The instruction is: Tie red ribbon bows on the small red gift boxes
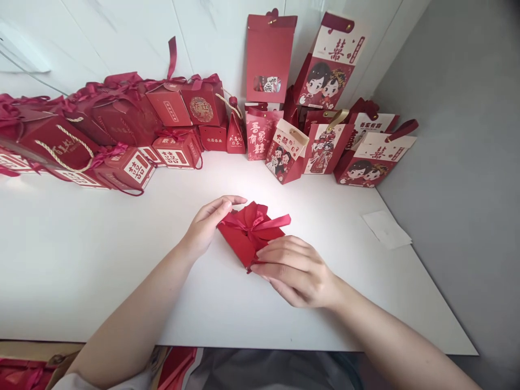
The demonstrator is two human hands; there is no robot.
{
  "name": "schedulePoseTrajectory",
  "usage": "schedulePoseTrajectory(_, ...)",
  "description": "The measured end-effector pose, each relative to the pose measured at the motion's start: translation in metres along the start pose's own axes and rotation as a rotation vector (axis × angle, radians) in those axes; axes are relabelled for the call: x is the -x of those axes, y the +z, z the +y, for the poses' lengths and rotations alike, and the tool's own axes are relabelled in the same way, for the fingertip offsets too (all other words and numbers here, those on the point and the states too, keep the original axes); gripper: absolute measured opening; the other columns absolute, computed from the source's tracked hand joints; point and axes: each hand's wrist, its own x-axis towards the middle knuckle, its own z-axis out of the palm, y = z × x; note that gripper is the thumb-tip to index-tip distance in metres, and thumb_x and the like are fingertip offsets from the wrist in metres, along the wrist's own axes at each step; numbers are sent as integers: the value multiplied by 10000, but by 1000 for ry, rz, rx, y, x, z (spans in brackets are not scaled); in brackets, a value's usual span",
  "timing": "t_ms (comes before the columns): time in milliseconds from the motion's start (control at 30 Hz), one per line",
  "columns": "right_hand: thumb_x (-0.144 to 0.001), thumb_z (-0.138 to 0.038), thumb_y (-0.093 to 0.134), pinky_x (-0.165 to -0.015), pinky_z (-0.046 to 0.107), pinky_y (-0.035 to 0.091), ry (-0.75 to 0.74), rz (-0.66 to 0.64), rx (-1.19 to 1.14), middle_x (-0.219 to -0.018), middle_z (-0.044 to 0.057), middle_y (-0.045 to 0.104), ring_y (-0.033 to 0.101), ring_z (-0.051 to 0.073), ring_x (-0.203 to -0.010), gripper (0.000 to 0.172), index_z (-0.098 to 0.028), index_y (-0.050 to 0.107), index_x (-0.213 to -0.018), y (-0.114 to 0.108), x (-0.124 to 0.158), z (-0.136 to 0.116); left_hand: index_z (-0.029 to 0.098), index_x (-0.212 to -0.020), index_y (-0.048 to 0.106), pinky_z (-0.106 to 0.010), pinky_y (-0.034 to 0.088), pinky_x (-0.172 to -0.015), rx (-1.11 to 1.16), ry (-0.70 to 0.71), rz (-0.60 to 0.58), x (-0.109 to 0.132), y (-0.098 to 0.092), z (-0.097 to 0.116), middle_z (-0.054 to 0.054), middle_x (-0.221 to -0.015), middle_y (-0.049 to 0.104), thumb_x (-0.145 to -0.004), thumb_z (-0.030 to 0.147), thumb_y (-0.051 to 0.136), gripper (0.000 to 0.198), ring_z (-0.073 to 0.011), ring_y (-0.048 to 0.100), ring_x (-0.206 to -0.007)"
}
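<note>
A red gift box (235, 242) tied with a red ribbon bow (252, 226) sits on the white table between my two hands. At its left corner, my left hand (207, 225) grips the box, thumb on the near side and index finger reaching along the far side. My right hand (300, 268) has its fingers closed on the box's near right edge and lower corner, and they hide part of that side. One ribbon tail points right, above my right hand. The underside of the box is out of sight.
Stacked red gift boxes (122, 116) with ribbons and rope handles line the back left. Red and white printed boxes (325, 146) stand at the back right, by a grey wall (459, 162). White paper (387, 228) lies at right. Below the front edge are more red items (26, 374).
</note>
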Motion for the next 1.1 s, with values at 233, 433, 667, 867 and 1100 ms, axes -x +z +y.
schedulePoseTrajectory(233,-915,-83,576,-783,352,592,-1,-53,46,-943,69,748,706,201,-924,258,-166,647,-1149,1,2,-4,172,-615,581,-461,403,-1106,-123,53,-250,4,-4,15,-109,-1363,597,-868,604,599,501,-359,502,-1324)
schedulePoseTrajectory(433,-888,-27,539,-757,354,592,-9,-16,73,-919,86,739,707,207,-893,379,-137,581,-1248,3,3,-6,171,-591,615,-459,342,-1165,-227,54,-320,7,-3,22,-93,-1440,538,-900,486,615,441,-343,490,-1350)
schedulePoseTrajectory(667,-939,-211,566,-809,429,562,183,185,-36,-965,92,709,678,244,-893,311,-208,562,-1250,-9,2,-3,197,-766,599,-517,282,-1205,-349,103,-414,11,-10,32,-122,-1516,454,-717,596,767,436,-393,322,-1461)
schedulePoseTrajectory(867,-957,-393,614,-941,419,518,858,206,-206,-1185,90,629,624,233,-1069,292,-239,583,-1203,-17,4,18,193,-728,648,-506,357,-1176,-437,65,-433,13,-18,36,-101,-1520,461,-786,354,758,203,-360,399,-1433)
schedulePoseTrajectory(1100,-888,-441,708,-699,293,520,1034,219,-612,-780,17,648,607,158,-732,254,-199,656,-829,-17,2,24,183,-640,656,-512,344,-1182,-266,3,-434,9,-23,30,-75,-1505,490,-891,394,649,327,-356,451,-1399)
